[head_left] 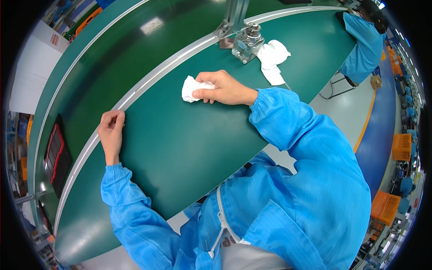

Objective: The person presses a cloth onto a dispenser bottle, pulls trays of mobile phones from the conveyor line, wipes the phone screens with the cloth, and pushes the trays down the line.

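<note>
My right hand [220,88] is closed around a crumpled white cloth [190,87], holding it at the green tabletop [180,148]. Farther left, my left hand [111,130] lies by the pale metal rail [146,84] at the table's far edge. Its fingers are curled in, and whatever they may hold is hidden. Beyond my right hand stands a clear square bottle [246,45] with a metal top. A second white cloth [272,58] lies loosely bunched beside the bottle.
Past the rail runs a dark green conveyor belt [130,54], carrying a black tray with a red edge [55,153]. A metal post [236,18] rises behind the bottle. At the far right sits another person in blue [363,45]. Orange crates [385,208] stand along the right.
</note>
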`<control>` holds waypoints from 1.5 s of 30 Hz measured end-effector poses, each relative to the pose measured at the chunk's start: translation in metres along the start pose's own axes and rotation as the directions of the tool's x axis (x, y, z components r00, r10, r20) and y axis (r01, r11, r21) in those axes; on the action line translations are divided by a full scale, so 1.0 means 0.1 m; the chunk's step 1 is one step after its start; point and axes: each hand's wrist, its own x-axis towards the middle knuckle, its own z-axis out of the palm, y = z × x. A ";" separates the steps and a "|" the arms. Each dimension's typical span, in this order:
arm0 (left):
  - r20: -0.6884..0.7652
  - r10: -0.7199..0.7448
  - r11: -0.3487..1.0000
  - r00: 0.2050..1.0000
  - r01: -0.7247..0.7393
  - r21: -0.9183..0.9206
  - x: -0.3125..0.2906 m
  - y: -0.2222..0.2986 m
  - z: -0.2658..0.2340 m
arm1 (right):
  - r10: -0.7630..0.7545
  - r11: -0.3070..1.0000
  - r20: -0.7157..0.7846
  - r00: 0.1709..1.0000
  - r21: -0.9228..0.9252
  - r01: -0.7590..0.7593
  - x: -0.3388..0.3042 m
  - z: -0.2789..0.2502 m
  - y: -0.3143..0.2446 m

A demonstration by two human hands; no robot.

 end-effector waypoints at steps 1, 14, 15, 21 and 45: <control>0.001 -0.008 1.000 1.000 0.008 0.024 -0.01 -0.06 -0.03 | 0.002 1.000 0.014 1.000 0.005 -0.002 0.01 0.04 -0.02; -0.018 0.062 0.992 0.998 -0.060 0.114 -0.05 -0.13 -0.02 | -0.611 0.657 -0.018 0.792 -0.569 0.495 0.11 0.51 0.09; -0.018 0.059 0.992 0.998 -0.056 0.115 -0.05 -0.10 0.01 | -0.607 0.636 0.020 0.795 -0.588 0.500 0.12 0.51 0.09; -0.086 0.288 0.921 0.954 -0.251 0.296 -0.07 -0.02 0.09 | -0.582 0.703 -0.030 0.813 -0.522 0.483 0.15 0.49 0.11; 0.077 0.390 0.617 0.918 -0.323 0.718 -0.09 0.00 0.14 | -0.396 0.845 -0.034 0.918 -0.403 0.350 0.06 0.43 -0.04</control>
